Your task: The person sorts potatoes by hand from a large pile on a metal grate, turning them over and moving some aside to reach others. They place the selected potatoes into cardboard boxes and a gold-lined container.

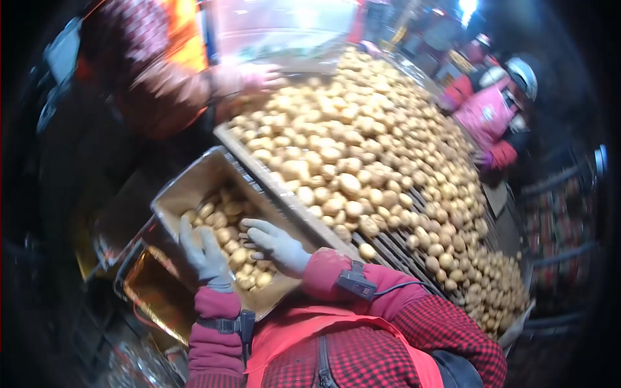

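Both of my hands wear grey gloves and are inside a cardboard box [183, 185] holding a layer of potatoes [221, 220]. My left hand [207, 255] rests at the box's left side with its fingers stretched out and apart, beside the potatoes. Reaching in from the right, my right hand [279, 247] lies over the potatoes with its fingers spread; their tips touch or nearly touch several of them. Neither palm shows a potato gripped in it. Dark devices are strapped round both of my wrists.
A large heap of potatoes [362, 149] covers a slatted sorting table [401, 255], whose raised edge [284, 191] borders the box. A co-worker's gloved hand [262, 76] is at the heap's far left. Another person [488, 110] stands on the right. A gold-lined crate [155, 288] is at lower left.
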